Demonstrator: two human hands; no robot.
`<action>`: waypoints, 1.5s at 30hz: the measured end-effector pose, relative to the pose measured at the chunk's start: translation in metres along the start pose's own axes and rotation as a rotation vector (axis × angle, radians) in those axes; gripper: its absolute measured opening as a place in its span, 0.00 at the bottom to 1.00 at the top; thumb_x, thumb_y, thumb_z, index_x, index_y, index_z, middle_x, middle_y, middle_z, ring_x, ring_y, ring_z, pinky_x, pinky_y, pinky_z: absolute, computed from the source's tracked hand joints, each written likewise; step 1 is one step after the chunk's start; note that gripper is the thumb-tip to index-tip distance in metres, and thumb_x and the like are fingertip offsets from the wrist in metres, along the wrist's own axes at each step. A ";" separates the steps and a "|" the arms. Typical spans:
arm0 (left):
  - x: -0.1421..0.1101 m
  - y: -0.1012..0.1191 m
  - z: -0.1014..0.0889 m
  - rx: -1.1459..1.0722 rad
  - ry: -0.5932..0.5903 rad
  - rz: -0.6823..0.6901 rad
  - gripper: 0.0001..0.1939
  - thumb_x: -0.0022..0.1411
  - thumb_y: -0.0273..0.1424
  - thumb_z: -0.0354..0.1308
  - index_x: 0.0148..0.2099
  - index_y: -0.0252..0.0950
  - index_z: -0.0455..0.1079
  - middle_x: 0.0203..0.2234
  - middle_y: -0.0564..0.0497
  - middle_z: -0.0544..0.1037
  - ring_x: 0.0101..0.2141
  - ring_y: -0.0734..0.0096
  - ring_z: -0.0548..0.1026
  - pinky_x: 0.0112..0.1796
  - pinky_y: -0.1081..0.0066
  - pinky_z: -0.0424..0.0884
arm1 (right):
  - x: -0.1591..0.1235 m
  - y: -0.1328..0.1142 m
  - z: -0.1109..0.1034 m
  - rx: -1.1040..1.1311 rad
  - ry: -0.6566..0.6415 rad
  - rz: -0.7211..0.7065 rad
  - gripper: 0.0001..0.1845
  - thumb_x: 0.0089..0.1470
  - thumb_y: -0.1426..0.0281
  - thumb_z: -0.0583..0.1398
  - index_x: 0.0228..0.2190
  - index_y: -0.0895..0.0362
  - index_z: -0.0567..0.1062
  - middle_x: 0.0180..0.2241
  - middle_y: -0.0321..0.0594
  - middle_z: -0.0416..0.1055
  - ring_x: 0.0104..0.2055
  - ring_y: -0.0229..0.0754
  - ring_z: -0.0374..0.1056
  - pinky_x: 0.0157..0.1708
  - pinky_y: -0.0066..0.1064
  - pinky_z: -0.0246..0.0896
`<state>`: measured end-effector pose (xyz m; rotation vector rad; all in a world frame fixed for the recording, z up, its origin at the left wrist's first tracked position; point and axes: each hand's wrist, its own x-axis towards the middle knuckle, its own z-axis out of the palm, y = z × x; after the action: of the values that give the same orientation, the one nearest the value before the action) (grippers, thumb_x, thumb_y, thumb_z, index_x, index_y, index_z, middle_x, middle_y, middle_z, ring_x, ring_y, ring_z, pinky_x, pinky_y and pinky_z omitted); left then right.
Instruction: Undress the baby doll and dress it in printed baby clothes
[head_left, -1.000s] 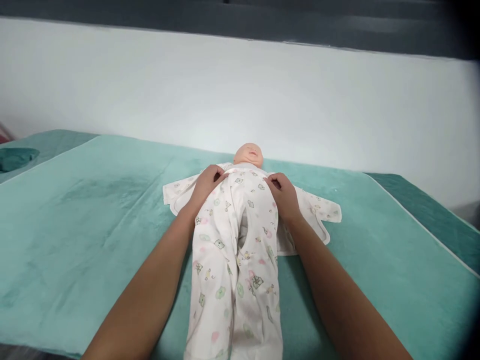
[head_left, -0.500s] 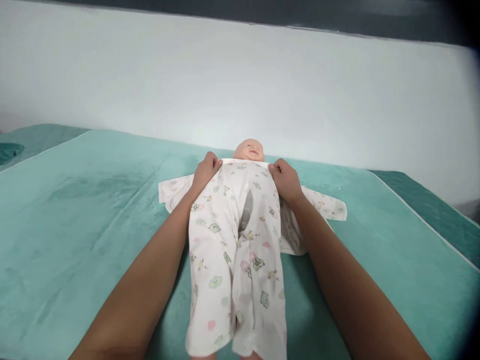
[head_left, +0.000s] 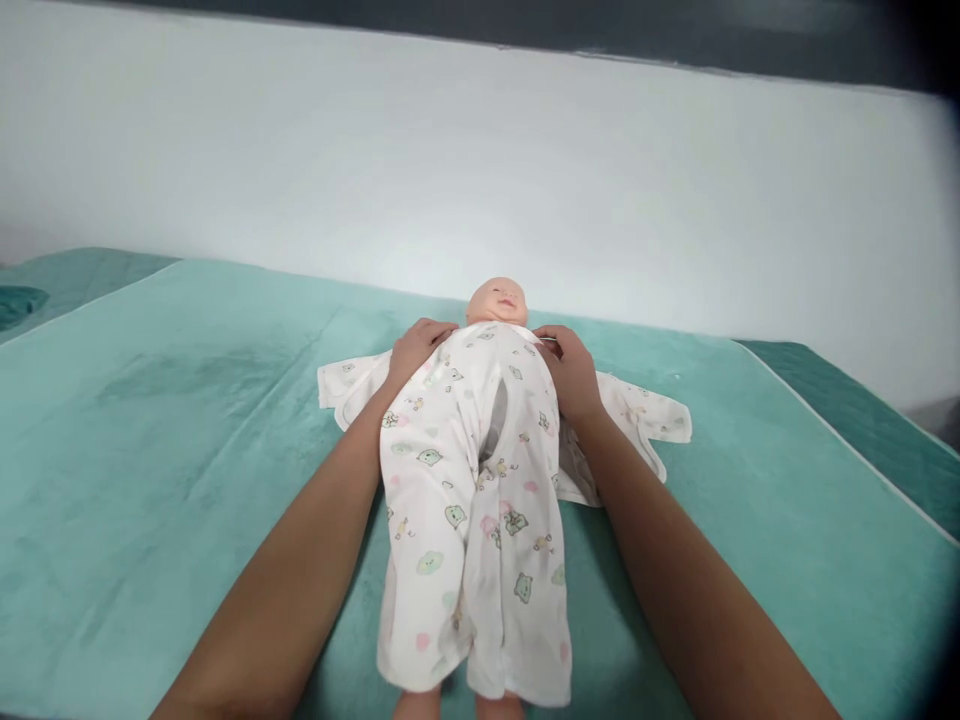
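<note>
A baby doll [head_left: 496,300] lies on its back, head toward the wall. White trousers [head_left: 442,480] with a small animal print cover its body from the chest down, with an open slit at the crotch. My left hand [head_left: 421,350] rests at the left side of the waistband, fingers stretched over the cloth. At the right side, my right hand [head_left: 568,365] touches the waistband with bent fingers, a gap between thumb and forefinger. Under the doll spreads a matching printed top [head_left: 649,410], its sleeves out to both sides. Bare doll feet [head_left: 417,705] show below the trouser legs.
A green padded mat [head_left: 187,450] lies beneath everything, with darker green side parts [head_left: 862,420]. Behind it rises a white wall [head_left: 480,160] with a dark band along the top. A dark green item [head_left: 21,305] is at the far left.
Both hands have loosened their pinch on the waistband and lowered onto the doll's sides. The waistband has settled flatter on the chest, and the trouser legs have drawn up slightly, showing more of the feet.
</note>
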<state>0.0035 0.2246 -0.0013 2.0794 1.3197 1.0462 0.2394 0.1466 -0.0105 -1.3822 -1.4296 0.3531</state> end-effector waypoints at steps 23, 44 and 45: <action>-0.105 -0.001 -0.007 0.007 0.228 0.127 0.11 0.59 0.34 0.57 0.44 0.44 0.72 0.43 0.44 0.76 0.48 0.51 0.71 0.52 0.52 0.66 | -0.118 -0.019 -0.028 -0.311 -0.047 -0.096 0.22 0.53 0.77 0.57 0.51 0.56 0.71 0.54 0.51 0.64 0.56 0.54 0.59 0.56 0.51 0.60; -0.195 0.055 -0.033 0.150 -0.152 0.289 0.19 0.62 0.36 0.56 0.54 0.38 0.71 0.55 0.44 0.75 0.58 0.49 0.68 0.60 0.53 0.63 | -0.158 -0.055 -0.022 -0.568 -0.276 -0.430 0.14 0.60 0.74 0.57 0.47 0.58 0.76 0.45 0.49 0.74 0.51 0.51 0.65 0.54 0.42 0.61; -0.195 0.056 -0.033 0.135 -0.141 0.281 0.19 0.62 0.36 0.56 0.54 0.38 0.71 0.55 0.44 0.75 0.58 0.48 0.68 0.59 0.52 0.63 | -0.158 -0.054 -0.022 -0.554 -0.268 -0.447 0.14 0.60 0.73 0.57 0.47 0.59 0.76 0.45 0.49 0.74 0.52 0.52 0.66 0.55 0.43 0.60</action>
<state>-0.0411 0.0238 -0.0104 2.4450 1.0765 0.9208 0.1905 -0.0129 -0.0326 -1.4181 -2.1124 -0.1727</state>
